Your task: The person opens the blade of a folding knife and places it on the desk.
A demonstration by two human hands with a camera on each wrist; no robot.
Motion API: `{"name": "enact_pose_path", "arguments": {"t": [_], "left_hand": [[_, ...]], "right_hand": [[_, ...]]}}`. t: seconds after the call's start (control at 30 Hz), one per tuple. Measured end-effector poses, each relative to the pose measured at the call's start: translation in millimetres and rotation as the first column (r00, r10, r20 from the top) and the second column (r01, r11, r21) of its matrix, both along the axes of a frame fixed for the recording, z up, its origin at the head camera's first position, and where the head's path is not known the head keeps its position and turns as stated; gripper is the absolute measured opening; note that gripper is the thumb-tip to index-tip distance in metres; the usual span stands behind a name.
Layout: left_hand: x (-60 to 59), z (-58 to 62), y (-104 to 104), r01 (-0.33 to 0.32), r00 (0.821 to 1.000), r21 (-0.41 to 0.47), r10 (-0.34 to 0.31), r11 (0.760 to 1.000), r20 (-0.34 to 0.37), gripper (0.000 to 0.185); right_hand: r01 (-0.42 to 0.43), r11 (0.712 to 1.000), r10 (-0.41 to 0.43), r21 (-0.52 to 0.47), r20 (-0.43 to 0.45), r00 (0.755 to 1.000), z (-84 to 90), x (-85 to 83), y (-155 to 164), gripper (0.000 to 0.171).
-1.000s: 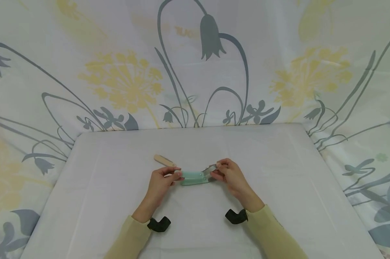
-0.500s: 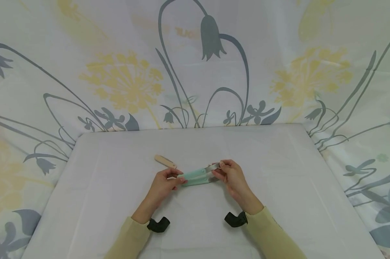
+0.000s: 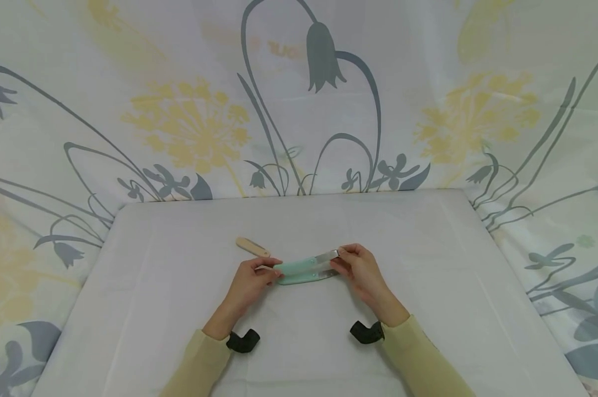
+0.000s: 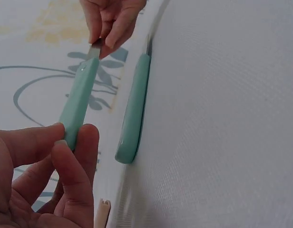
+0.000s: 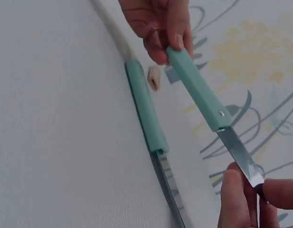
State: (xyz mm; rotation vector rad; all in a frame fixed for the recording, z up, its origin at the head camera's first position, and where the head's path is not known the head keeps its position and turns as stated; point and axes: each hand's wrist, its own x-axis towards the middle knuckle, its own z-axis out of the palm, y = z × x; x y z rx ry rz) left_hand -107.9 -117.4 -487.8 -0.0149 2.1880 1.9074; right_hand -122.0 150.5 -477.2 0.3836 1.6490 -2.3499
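Observation:
Both hands hold one mint-green folding knife (image 3: pixel 297 267) just above the table, its blade swung out in line with the handle. My left hand (image 3: pixel 249 285) pinches the handle's end between thumb and fingers. At the other end my right hand (image 3: pixel 362 271) pinches the metal blade near its tip, which the fingers partly cover. A rivet shows where blade and handle meet in the right wrist view. Beneath it, a second mint-green folding knife (image 5: pixel 145 107) lies on the table with its blade out, touched by neither hand.
A beige folding knife (image 3: pixel 252 246), which looks folded, lies on the white table (image 3: pixel 299 336) beyond my left hand. Flower-printed cloth (image 3: pixel 299 110) rises behind the table and along both sides. Black wrist mounts (image 3: pixel 243 341) stick out inward from the sleeves.
The blade of the held knife has turned from an angle to the handle into line with it. My right hand has shifted slightly rightward, still gripping the blade.

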Motion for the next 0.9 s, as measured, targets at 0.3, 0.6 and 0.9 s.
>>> {"name": "enact_pose_path", "arguments": {"t": [0.3, 0.6, 0.9], "left_hand": [[-6.3, 0.8, -2, 0.000, 0.997, -0.137, -0.010, 0.991, -0.073, 0.023], [-11.5, -1.9, 0, -0.036, 0.991, -0.332, -0.009, 0.943, -0.135, 0.015], [-14.8, -4.6, 3, -0.036, 0.990, -0.371, -0.016, 0.928, -0.137, 0.013]], "right_hand": [[-0.073, 0.951, 0.104, 0.301, -0.086, 0.991, -7.1, -9.1, 13, 0.018], [-0.037, 0.635, 0.237, 0.771, -0.149, 0.960, -13.1, -16.0, 20, 0.008], [-0.062, 0.505, 0.327, 0.861, -0.124, 0.937, -12.2, -18.3, 24, 0.007]]}}
